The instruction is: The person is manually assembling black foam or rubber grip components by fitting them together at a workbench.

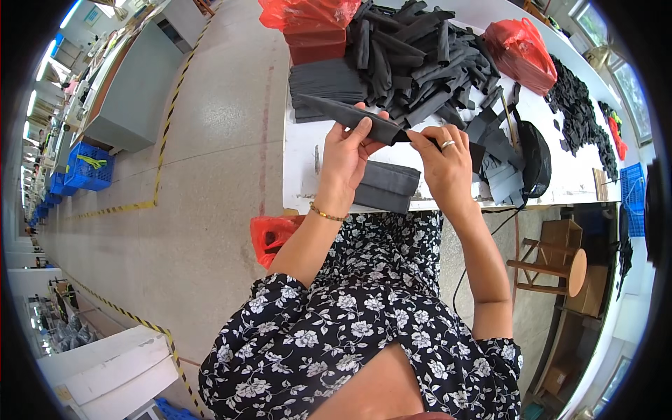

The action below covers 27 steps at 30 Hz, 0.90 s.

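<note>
Black folded fabric strip [334, 110] was held above the white table [302, 150]: the left hand [350, 150] clasped it, thumb on top, apparently for support; the right hand [446, 162] pinched it farther along, seemingly for finer control.

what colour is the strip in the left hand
The strip is blackish grey, shown best in the head view.

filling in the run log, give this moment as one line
left hand: gripping black strip | right hand: pinching at its right end | table: loose strips, flat stack
</note>
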{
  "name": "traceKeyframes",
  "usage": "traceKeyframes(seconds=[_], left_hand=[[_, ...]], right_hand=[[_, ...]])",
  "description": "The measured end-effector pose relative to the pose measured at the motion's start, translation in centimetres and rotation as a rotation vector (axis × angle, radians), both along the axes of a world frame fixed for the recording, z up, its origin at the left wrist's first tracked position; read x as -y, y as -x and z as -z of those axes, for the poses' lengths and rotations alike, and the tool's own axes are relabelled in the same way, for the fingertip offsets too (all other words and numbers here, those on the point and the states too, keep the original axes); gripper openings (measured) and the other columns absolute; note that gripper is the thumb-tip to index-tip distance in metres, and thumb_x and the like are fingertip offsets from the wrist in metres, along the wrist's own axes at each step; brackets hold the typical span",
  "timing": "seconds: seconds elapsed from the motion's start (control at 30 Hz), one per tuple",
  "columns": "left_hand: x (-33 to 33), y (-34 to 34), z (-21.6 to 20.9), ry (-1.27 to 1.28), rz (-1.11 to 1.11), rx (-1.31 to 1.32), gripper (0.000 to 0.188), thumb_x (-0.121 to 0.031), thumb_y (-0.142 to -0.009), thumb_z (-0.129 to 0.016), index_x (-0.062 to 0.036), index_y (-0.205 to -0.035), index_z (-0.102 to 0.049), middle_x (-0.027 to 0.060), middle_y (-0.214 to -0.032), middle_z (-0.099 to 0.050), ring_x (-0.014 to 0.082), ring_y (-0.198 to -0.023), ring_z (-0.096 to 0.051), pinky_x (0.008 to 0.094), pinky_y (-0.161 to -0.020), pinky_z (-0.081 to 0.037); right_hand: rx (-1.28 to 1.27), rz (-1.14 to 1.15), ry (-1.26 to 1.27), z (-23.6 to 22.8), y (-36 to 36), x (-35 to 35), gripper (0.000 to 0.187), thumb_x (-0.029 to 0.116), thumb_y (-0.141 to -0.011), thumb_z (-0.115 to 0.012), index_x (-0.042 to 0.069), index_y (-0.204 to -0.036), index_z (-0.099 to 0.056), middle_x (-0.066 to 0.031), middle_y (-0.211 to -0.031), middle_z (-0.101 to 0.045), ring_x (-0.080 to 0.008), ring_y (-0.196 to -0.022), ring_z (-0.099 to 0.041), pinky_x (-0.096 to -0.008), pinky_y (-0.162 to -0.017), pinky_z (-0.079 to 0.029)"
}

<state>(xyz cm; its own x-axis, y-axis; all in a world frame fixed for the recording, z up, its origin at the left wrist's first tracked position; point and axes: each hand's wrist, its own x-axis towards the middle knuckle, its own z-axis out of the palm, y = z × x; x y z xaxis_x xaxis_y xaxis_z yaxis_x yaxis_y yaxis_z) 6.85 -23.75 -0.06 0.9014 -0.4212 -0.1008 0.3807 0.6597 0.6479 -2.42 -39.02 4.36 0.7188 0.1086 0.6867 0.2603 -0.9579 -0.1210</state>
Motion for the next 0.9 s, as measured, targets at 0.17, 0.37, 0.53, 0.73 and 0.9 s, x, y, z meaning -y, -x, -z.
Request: traceKeyframes(seconds=[0.17,0.37,0.53,0.73,0.9], left_hand=[[1.4,2.3,-1.5,0.046,-0.095,0.116,0.044,0.002,-0.094,-0.052,0.0008,-0.135,-0.037,0.0203,-0.116,-0.06,0.0231,-0.103,-0.065,0.0349,-0.084,-0.06],[1.6,3.0,-2.6,0.157,-0.087,0.299,0.045,-0.003,-0.095,-0.055,-0.0017,-0.136,-0.038,0.0172,-0.121,-0.06,0.0218,-0.11,-0.061,0.0351,-0.094,-0.051],[1.7,1.1,-1.2,0.202,0.094,0.457,0.026,-0.024,-0.1,-0.05,-0.0052,-0.116,-0.058,0.0151,-0.104,-0.067,0.0292,-0.123,-0.053,0.043,-0.104,-0.04],[2.4,2.9,-1.4,0.216,0.186,0.311,0.023,-0.022,-0.099,-0.051,-0.0039,-0.107,-0.063,0.0148,-0.103,-0.068,0.0299,-0.123,-0.053,0.0421,-0.102,-0.041],[1.4,1.6,-1.1,0.262,0.116,0.231,0.025,-0.023,-0.099,-0.052,-0.004,-0.11,-0.063,0.0172,-0.118,-0.064,0.0267,-0.122,-0.054,0.0448,-0.104,-0.042]], right_hand=[[0.074,0.028,0.028,0.3,0.0,-0.8,0.037,0.007,-0.073,-0.071,0.005,-0.109,-0.065,-0.004,-0.096,-0.057,-0.0232,-0.087,-0.055,-0.0378,-0.078,-0.042],[0.076,-0.094,-0.266,0.4,0.4,-2.4,0.051,0.01,-0.072,-0.076,0.004,-0.12,-0.059,-0.012,-0.109,-0.058,-0.031,-0.094,-0.055,-0.0407,-0.081,-0.044],[-0.139,-0.017,-0.164,-0.1,2.1,-2.0,0.057,0.005,-0.068,-0.077,0.005,-0.118,-0.052,-0.0148,-0.113,-0.054,-0.0345,-0.099,-0.054,-0.0426,-0.083,-0.044],[-0.118,-0.18,-0.224,0.5,1.7,-1.6,0.042,-0.001,-0.072,-0.072,0.003,-0.108,-0.051,-0.0152,-0.106,-0.055,-0.0352,-0.091,-0.056,-0.0428,-0.079,-0.047],[-0.18,-0.168,-0.187,-0.8,1.7,-2.1,0.041,0.003,-0.072,-0.075,0.002,-0.105,-0.051,-0.0161,-0.105,-0.055,-0.0353,-0.094,-0.056,-0.0428,-0.08,-0.048]])
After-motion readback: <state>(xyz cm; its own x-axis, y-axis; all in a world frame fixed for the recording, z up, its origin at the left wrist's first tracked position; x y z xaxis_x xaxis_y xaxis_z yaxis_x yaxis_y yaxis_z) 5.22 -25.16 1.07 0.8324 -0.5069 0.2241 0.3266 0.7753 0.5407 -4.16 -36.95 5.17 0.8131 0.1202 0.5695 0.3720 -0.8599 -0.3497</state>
